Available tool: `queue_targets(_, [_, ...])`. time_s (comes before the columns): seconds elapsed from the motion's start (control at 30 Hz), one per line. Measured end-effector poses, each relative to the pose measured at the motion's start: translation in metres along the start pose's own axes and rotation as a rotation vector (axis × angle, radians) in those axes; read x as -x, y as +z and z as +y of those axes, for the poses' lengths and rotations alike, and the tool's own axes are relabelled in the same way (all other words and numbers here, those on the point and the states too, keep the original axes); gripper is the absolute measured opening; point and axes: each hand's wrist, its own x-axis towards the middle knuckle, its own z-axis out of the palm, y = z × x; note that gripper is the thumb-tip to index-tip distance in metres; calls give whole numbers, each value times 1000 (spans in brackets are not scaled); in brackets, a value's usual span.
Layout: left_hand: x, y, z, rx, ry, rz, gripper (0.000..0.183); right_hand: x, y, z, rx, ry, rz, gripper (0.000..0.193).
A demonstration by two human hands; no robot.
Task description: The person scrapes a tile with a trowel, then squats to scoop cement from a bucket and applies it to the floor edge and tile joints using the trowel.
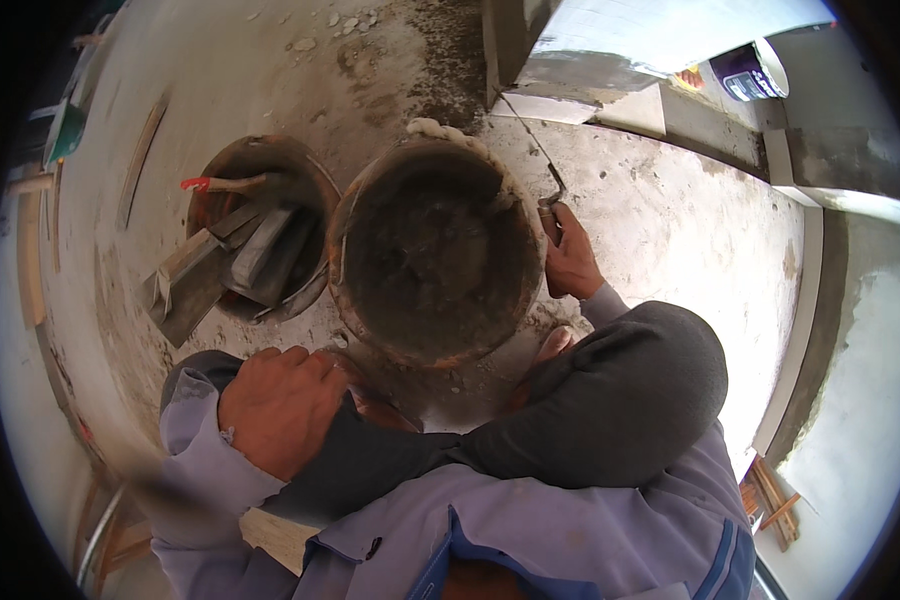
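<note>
Between my bare feet stands a round bucket (342, 300) with grey, wet-looking mortar (440, 240) inside and a pale rope (440, 130) along its far rim. My right hand (572, 258) is closed around the handle of a trowel (556, 182) beside the bucket's right side. The thin blade is seen nearly edge-on, pointing away over the floor. My left hand (282, 408) lies over my left knee, holding nothing, its fingers draped across the trouser cloth. To the left, touching the mortar bucket, a second bucket (315, 180) holds several wooden tools (195, 265) and a red-tipped handle (196, 184).
A loose wooden strip (142, 160) lies on the dusty floor at the left. Rubble crumbs (340, 25) are scattered at the far side. A low wall base (710, 120) runs along the right, with a dark paint bucket (748, 72) behind it. Wood pieces (770, 500) lie at the lower right.
</note>
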Motion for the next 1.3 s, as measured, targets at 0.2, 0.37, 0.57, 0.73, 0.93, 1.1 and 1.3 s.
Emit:
queue_targets(0.2, [-3,0,3,-7,18,27,13,18,-12,-6,-92,89,38,42])
queue_targets(0.37, [-5,-2,4,-15,-23,-27,13,43,-83,-18,-119,270,134,39])
queue_targets(0.57, [-17,-4,4,-59,25,2,11,-23,-182,-15,860,-189,-187,28])
queue_targets(0.73, [-21,-5,7,-47,24,30,10,-73,-194,-32,1064,-369,-199,26])
queue_targets(0.93, [-19,-6,7,-23,25,53,11,-91,-183,-44,1136,-381,-155,26])
queue_targets(1.1, [-18,-5,6,-28,31,57,12,-93,-187,-51,1132,-350,-84,26])
queue_targets(1.3, [-13,-6,8,-18,10,53,11,-49,-206,-64,1091,-328,-19,24])
